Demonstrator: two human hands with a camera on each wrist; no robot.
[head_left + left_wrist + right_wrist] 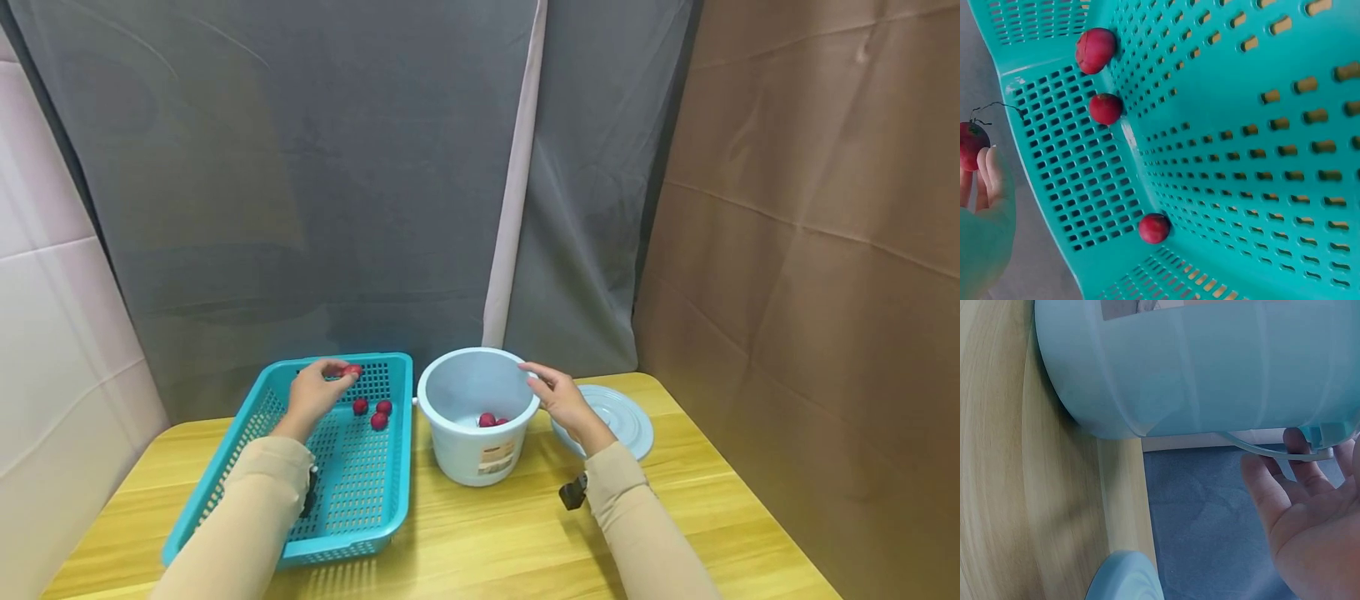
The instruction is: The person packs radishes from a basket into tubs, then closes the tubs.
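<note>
The left hand (315, 393) pinches a small red fruit (352, 371) at its fingertips above the far end of the teal basket (375, 508). In the left wrist view this fruit (971, 145) sits at the 9 o'clock edge, cut off by the frame, with a thin dark stem curling from it; only the fingertips (991, 172) show there, so the pinch reads more clearly from the head view. Three loose red fruits (373, 411) lie on the basket floor, at about 4 o'clock from the hand.

The right hand (562, 400) reaches the rim of the pale blue bucket (480, 454) at the bucket's 3 o'clock side. Its fingers (1300, 456) are relaxed and spread, touching the thin bucket handle (1260, 449) near the rim without curling round it. The bucket wall hides most of its inside: two red fruits (491, 420) show at the bottom, and whether more lie behind the near wall cannot be told.

A pale blue lid (622, 417) lies flat on the wooden table (480, 542) at 3 o'clock from the bucket, partly covered by the right hand and wrist. A small black object (573, 492) is at the right sleeve, too small to make out. Gray and brown cloth hang behind the table.
</note>
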